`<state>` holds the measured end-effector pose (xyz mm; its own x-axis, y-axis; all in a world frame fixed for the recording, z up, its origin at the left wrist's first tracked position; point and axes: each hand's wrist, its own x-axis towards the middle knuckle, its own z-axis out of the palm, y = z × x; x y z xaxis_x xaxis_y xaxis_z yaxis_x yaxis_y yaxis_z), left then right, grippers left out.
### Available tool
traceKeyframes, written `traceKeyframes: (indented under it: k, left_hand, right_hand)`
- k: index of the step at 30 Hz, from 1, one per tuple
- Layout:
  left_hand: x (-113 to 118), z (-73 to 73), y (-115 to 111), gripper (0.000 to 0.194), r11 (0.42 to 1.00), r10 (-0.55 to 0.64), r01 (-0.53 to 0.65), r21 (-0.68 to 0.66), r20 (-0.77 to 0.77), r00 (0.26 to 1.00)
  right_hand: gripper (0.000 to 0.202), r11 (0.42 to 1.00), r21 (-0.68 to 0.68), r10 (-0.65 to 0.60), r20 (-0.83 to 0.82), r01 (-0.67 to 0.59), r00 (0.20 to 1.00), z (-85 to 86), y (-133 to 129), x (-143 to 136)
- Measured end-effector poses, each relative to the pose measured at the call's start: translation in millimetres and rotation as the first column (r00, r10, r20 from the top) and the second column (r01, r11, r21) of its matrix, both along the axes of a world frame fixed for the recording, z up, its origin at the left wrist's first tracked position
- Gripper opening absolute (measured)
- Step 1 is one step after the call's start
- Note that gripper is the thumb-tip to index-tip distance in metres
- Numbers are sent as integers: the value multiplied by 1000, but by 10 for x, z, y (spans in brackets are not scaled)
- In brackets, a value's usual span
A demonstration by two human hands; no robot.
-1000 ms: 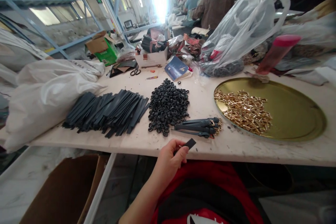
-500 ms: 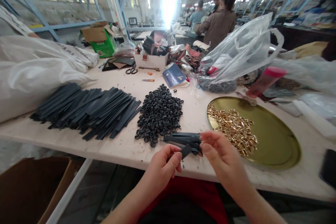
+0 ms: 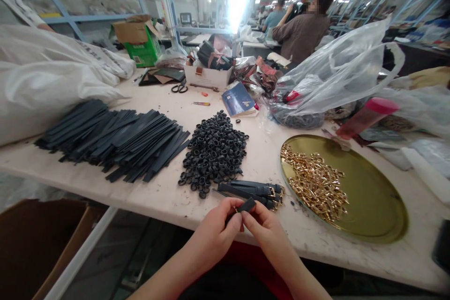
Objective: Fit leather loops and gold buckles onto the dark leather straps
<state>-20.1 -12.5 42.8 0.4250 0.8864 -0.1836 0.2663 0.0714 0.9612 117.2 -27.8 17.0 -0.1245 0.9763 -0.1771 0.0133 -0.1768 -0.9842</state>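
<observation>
Over the counter's (image 3: 260, 154) near edge, one dark strip (image 3: 247, 205) is gripped by the fingers of left hand (image 3: 218, 225) and right hand (image 3: 266, 226), buckled straps (image 3: 256, 189) just beyond seemingly done, piled strips (image 3: 121, 143), rings (image 3: 214, 147) and gold pieces (image 3: 316, 183) left unjoined.

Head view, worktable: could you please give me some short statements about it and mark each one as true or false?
1. The left hand and right hand have their fingers on one dark strip. True.
2. The gold pieces lie left of the black loops. False: they lie right of them, on the round tray.
3. The scissors are in the right hand. False: they lie on the table.
4. Buckled straps lie just beyond the hands. True.
</observation>
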Motion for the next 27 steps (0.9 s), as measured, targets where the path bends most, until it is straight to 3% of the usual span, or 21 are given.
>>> traceKeyframes:
  k: [5,7,9,11,15,17,21,24,27]
  left_hand:
    - [-37,-172,63,22,992,24,-16,-125,56,998]
    - [-46,-249,98,21,984,61,-48,-170,74,995]
    - [-45,-308,131,19,974,102,-82,-210,89,991]
    - [-36,-346,163,19,964,139,-114,-239,93,986]
    - [-34,-369,215,18,953,182,-155,-259,84,980]
    - [-56,-364,227,18,953,191,-168,-252,70,979]
    - [-115,-354,247,18,960,197,-187,-210,30,980]
    - [-115,-346,302,18,965,227,-224,-139,3,974]
    - [-56,-312,367,20,960,274,-273,-62,18,962]
  right_hand:
    - [25,992,99,51,228,-75,972,-19,69,149]
    - [26,993,116,-3,329,-37,944,-45,231,326]
    - [24,987,157,-110,468,40,877,-82,466,501]
    - [19,978,206,-155,618,32,771,-129,723,590]
    - [14,970,188,-60,801,-155,595,-240,1098,435]
    - [12,970,166,-43,835,-176,549,-292,1196,313]
    - [10,979,160,-63,823,-124,565,-303,1259,275]
    - [16,982,154,-56,784,-106,618,-182,1150,348]
    - [23,990,58,68,616,-132,785,-2,904,341]
